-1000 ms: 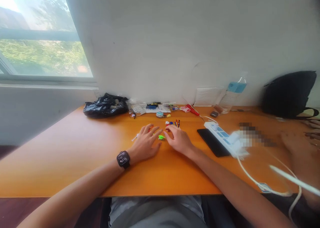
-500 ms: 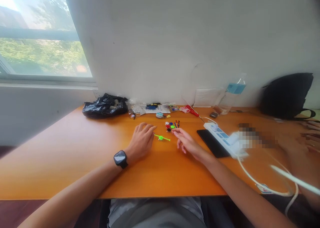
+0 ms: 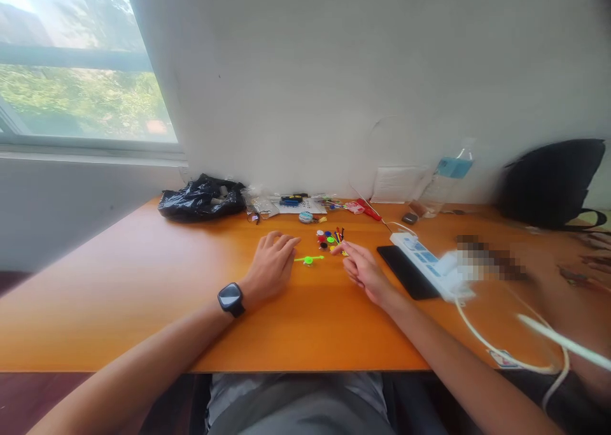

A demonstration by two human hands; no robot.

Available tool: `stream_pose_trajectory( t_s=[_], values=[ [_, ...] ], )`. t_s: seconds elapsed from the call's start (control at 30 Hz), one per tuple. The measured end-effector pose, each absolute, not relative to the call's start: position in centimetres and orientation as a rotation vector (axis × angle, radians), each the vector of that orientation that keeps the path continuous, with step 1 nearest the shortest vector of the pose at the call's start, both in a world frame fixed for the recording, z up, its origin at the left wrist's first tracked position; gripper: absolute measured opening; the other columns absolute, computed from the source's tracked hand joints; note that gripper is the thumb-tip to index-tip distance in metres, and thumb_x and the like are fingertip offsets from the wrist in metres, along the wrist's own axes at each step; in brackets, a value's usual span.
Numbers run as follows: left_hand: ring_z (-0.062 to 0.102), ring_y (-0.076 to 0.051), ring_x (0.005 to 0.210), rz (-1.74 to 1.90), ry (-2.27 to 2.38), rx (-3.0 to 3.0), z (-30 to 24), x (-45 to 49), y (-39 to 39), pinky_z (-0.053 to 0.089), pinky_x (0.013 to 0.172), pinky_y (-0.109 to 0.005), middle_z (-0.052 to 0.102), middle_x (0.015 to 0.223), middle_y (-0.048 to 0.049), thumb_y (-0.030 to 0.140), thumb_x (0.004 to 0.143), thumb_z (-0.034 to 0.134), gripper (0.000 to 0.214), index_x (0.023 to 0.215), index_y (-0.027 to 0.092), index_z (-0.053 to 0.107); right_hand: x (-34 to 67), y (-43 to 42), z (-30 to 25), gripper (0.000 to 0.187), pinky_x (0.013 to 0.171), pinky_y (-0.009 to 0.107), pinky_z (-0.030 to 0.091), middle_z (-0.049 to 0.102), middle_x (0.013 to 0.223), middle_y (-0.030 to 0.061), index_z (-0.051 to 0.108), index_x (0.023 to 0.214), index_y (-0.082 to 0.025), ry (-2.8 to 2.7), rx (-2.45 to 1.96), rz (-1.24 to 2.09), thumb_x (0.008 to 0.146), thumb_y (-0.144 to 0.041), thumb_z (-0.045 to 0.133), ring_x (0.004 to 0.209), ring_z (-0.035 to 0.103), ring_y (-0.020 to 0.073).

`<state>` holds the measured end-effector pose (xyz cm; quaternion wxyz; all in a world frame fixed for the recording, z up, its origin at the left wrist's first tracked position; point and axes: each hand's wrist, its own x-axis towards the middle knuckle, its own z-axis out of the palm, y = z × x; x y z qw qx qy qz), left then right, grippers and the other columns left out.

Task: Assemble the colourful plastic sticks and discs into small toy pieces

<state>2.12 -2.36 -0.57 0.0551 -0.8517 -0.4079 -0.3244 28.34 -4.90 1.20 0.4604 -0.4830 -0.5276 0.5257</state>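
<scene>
A bright green piece (image 3: 309, 260), a small disc with a thin arm on either side, lies between my hands. Its left arm ends close to the fingers of my left hand (image 3: 271, 264), which rests palm down with its fingers stretched out. Whether they touch the piece I cannot tell. My right hand (image 3: 366, 270) is to the right of it, index finger pointing left and the other fingers loosely bent, with nothing visible in it. Just beyond its fingertip is a cluster of small coloured discs (image 3: 330, 239) and thin sticks (image 3: 339, 234); the fingers partly hide some yellow pieces.
A white power strip (image 3: 429, 266) and a black flat slab (image 3: 405, 272) lie right of my right hand. Along the wall are a black plastic bag (image 3: 203, 198), a round tin (image 3: 305, 217), a plastic bottle (image 3: 449, 174) and a black backpack (image 3: 548, 183). Another person's hand (image 3: 594, 263) shows far right.
The green piece has turned, its right arm swinging upward to nearly level. My right hand has drawn slightly right, its lower fingers more curled. My left hand has hardly moved.
</scene>
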Motion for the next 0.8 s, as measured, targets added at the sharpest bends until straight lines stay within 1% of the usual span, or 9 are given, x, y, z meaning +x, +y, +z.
stream_pose_trajectory(
  t_s=[0.07, 0.17, 0.23, 0.3, 0.33, 0.4, 0.57, 0.7, 0.8],
  values=[
    [0.048, -0.031, 0.127, -0.983, -1.237, -2.589, -0.6, 2.1, -2.3, 0.042, 0.108, -0.049, 0.069, 0.131, -0.0079, 0.023, 0.110, 0.040, 0.036, 0.142, 0.024, 0.057, 28.5, -4.7, 1.1, 0.047, 0.038, 0.020, 0.018, 0.024, 0.048, -0.0116, 0.068, 0.094, -0.019, -1.268, -1.179, 1.255, 0.093, -0.066, 0.063, 0.041, 0.018, 0.0078],
    [0.048, -0.032, 0.127, -0.980, -1.238, -2.590, -0.7, 2.1, -2.2, 0.042, 0.108, -0.050, 0.069, 0.130, -0.0082, 0.023, 0.109, 0.040, 0.036, 0.141, 0.023, 0.058, 28.6, -4.4, 0.8, 0.045, 0.039, 0.020, 0.023, 0.045, 0.053, -0.0069, 0.069, 0.096, -0.019, -1.282, -1.202, 1.225, 0.092, -0.064, 0.064, 0.043, 0.029, 0.0078],
    [0.049, -0.032, 0.127, -0.975, -1.235, -2.595, -0.8, 2.1, -2.2, 0.042, 0.107, -0.050, 0.069, 0.129, -0.0087, 0.023, 0.108, 0.041, 0.036, 0.140, 0.023, 0.059, 28.5, -4.1, 0.5, 0.043, 0.041, 0.020, 0.030, 0.065, 0.072, -0.0004, 0.070, 0.099, -0.019, -1.321, -1.205, 1.195, 0.091, -0.061, 0.066, 0.046, 0.035, 0.0068],
    [0.050, -0.031, 0.125, -0.967, -1.226, -2.606, -0.9, 2.2, -2.1, 0.042, 0.106, -0.050, 0.069, 0.128, -0.0091, 0.023, 0.107, 0.044, 0.034, 0.137, 0.024, 0.061, 28.3, -3.9, 0.0, 0.040, 0.045, 0.022, 0.037, 0.074, 0.095, 0.0046, 0.071, 0.102, -0.020, -1.383, -1.206, 1.168, 0.090, -0.058, 0.067, 0.048, 0.039, 0.0061],
    [0.050, -0.031, 0.125, -0.957, -1.217, -2.616, -0.8, 2.2, -2.1, 0.043, 0.105, -0.049, 0.069, 0.127, -0.0091, 0.023, 0.106, 0.046, 0.032, 0.133, 0.024, 0.063, 28.2, -3.8, -0.2, 0.039, 0.047, 0.023, 0.041, 0.074, 0.100, 0.0055, 0.072, 0.103, -0.020, -1.417, -1.214, 1.156, 0.089, -0.057, 0.069, 0.049, 0.042, 0.0065],
    [0.051, -0.031, 0.124, -0.915, -1.184, -2.657, -0.8, 2.2, -2.1, 0.043, 0.104, -0.049, 0.070, 0.126, -0.0088, 0.025, 0.105, 0.050, 0.027, 0.124, 0.026, 0.068, 28.0, -3.7, -0.6, 0.040, 0.049, 0.025, 0.044, 0.073, 0.098, 0.0051, 0.072, 0.106, -0.021, -1.477, -1.245, 1.144, 0.088, -0.056, 0.070, 0.051, 0.046, 0.0084],
    [0.053, -0.029, 0.117, -0.755, -1.064, -2.809, -0.6, 2.3, -2.3, 0.043, 0.099, -0.046, 0.070, 0.118, -0.0070, 0.033, 0.108, 0.047, 0.025, 0.111, 0.028, 0.072, 27.7, -3.8, -0.9, 0.043, 0.052, 0.027, 0.046, 0.061, 0.069, -0.0016, 0.071, 0.107, -0.020, -1.522, -1.295, 1.121, 0.087, -0.058, 0.069, 0.051, 0.048, 0.0119],
    [0.052, -0.030, 0.119, -0.720, -1.034, -2.841, -1.0, 2.4, -2.4, 0.043, 0.100, -0.047, 0.070, 0.118, -0.0070, 0.036, 0.108, 0.048, 0.025, 0.114, 0.029, 0.070, 27.7, -3.9, -0.6, 0.040, 0.052, 0.028, 0.045, 0.062, 0.071, -0.0010, 0.071, 0.106, -0.021, -1.507, -1.304, 1.096, 0.087, -0.057, 0.069, 0.050, 0.048, 0.0120],
    [0.052, -0.031, 0.119, -0.720, -1.044, -2.838, -1.3, 2.5, -2.3, 0.043, 0.101, -0.048, 0.070, 0.119, -0.0078, 0.036, 0.107, 0.050, 0.026, 0.125, 0.028, 0.067, 27.7, -4.0, -0.4, 0.038, 0.052, 0.028, 0.045, 0.056, 0.061, -0.0031, 0.071, 0.106, -0.022, -1.504, -1.301, 1.105, 0.088, -0.056, 0.069, 0.049, 0.048, 0.0137]
  ],
)
